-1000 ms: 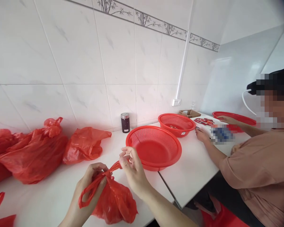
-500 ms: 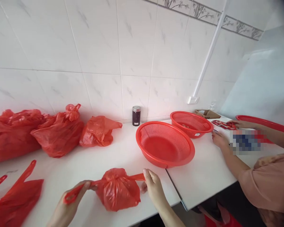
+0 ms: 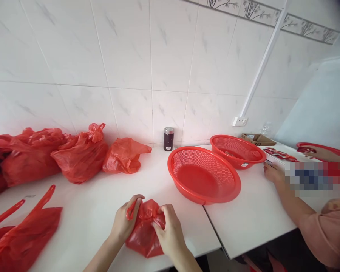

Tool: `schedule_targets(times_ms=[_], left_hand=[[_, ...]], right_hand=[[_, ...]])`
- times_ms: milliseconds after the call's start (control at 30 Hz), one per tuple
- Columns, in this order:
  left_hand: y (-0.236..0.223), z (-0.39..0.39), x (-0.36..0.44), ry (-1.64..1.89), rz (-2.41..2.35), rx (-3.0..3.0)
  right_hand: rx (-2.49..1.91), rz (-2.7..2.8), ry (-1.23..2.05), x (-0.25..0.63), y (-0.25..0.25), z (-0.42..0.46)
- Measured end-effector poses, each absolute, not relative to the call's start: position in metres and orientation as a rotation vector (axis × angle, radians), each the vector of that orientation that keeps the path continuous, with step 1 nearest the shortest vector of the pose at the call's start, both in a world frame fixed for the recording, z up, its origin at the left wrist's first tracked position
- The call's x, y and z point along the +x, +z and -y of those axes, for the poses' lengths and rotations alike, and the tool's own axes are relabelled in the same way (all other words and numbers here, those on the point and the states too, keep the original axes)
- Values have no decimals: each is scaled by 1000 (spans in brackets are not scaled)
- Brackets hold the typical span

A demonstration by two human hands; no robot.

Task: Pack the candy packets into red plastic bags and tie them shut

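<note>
Red bag (image 3: 143, 241) held by its bunched neck

The red bag is rested on the near middle of the white table (image 3: 96, 211), left of the seam and just near of the large basin (image 3: 232, 189). A loop handle is grasped by the fingers of the left hand (image 3: 123, 221); the right side of the neck is pinched between the thumb and fingers of the right hand (image 3: 171, 230). Whether a knot is finished cannot be told, since the neck is partly covered.

For a neat closing, the neck is best kept tightly bunched while both sides are drawn evenly and low. Slow, steady pulling is called for, as thin plastic may be stretched or torn by a jerk. The weight is best left on the table, and the body is best not squeezed, so that the neck is not forced open. The limp bag (image 3: 35, 234) at the near left is best kept apart from the work.
</note>
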State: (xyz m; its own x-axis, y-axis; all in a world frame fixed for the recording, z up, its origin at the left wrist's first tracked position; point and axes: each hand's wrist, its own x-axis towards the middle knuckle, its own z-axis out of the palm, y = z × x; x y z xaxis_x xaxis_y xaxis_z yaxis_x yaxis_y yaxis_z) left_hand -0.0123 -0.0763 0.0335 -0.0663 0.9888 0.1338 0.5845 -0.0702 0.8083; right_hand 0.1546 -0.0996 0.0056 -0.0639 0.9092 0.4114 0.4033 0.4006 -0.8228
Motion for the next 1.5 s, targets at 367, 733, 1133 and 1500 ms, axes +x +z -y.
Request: schedule_targets(times_ms=[367,733,1133,1500], left_hand=[[39,82,-35,900,-1888,1738],[8,74,-43,800,-2080,1886],[1,69,-38,593,-2231,1959],[-12,56,-40,482,-2329,1868]], right_hand=[[-1177,1668,586,178,-7,76],[-1383,1716,550,174,-26,67],[-1553,1853,549,176,-28,60],[-1746,2073,558,171,-10,48]])
